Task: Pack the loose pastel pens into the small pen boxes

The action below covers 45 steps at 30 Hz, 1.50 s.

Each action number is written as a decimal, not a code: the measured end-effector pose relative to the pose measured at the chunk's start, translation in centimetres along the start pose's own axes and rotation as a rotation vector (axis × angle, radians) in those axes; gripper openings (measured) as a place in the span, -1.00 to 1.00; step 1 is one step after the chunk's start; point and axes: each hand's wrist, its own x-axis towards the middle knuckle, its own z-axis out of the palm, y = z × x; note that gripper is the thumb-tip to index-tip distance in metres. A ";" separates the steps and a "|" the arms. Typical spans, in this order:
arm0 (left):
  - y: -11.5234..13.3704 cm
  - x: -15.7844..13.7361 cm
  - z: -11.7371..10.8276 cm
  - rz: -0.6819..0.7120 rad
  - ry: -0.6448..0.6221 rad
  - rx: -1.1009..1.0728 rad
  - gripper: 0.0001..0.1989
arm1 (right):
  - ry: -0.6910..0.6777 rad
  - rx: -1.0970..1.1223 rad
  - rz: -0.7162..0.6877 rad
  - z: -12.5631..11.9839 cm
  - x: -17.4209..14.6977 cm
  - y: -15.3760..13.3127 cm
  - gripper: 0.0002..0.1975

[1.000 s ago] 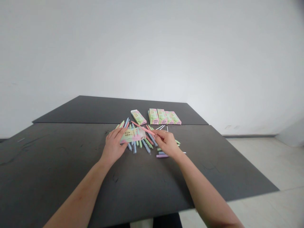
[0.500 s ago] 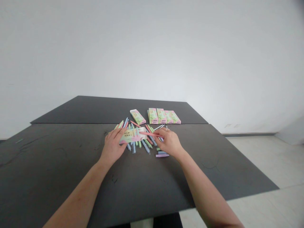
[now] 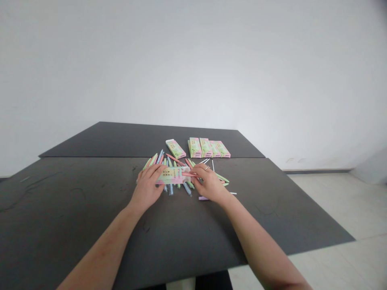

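My left hand (image 3: 148, 183) grips a pink and green pen box (image 3: 172, 176), holding it sideways over a pile of pens. The box's end flap is open toward the right. A pink pen (image 3: 190, 174) is pinched in my right hand (image 3: 210, 183), its far part inside the open end of the box. Green pens (image 3: 153, 159), a blue pen (image 3: 160, 155) and several others in pastel colours lie beneath and around the box. Near my right wrist is a purple pen (image 3: 203, 198), partly covered by the hand.
Several pink and green boxes (image 3: 205, 148) stand stacked at the back right of the pile. Another box (image 3: 175, 149) with its white end open lies left of them. The dark table (image 3: 75, 201) has a seam across it, and a white wall (image 3: 193, 72) rises behind.
My right hand has moved left and a little down, and the pink pen has slid deeper into the box. The box has shifted slightly right.
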 end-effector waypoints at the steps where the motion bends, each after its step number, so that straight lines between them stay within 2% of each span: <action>1: 0.0 0.0 0.0 0.004 -0.004 -0.003 -0.48 | 0.000 -0.002 -0.001 0.2 -0.1 0.1 -0.75; 8: 0.1 -0.1 0.0 0.011 -0.014 -0.018 -0.49 | 0.024 -0.033 0.032 0.9 -0.3 0.4 -0.86; 12: 0.0 -0.2 0.1 0.016 -0.008 -0.021 -0.48 | 0.084 -0.001 0.005 0.8 -0.3 0.1 -0.82; 17: -0.2 -0.1 0.2 0.011 0.006 -0.039 -0.47 | 0.058 -0.012 -0.027 0.6 -0.4 0.1 -0.65; 23: -0.3 -0.1 0.4 0.009 0.015 -0.057 -0.47 | 0.053 -0.027 -0.036 0.9 -0.6 0.5 -0.71; 30: -0.1 0.0 0.2 0.014 0.012 -0.089 -0.48 | -0.014 -0.090 -0.126 0.9 -0.5 0.4 -0.69; 36: 0.6 0.0 -0.2 0.003 -0.015 -0.114 -0.48 | -0.024 -0.039 -0.068 1.9 -0.5 0.6 -0.79; 41: 0.4 -0.1 0.0 0.011 -0.008 -0.114 -0.48 | 0.018 0.063 -0.042 2.0 -0.5 0.5 -0.77; 45: 0.1 -0.1 0.2 0.025 0.019 -0.115 -0.47 | 0.035 0.062 -0.045 1.6 -0.5 0.7 -0.77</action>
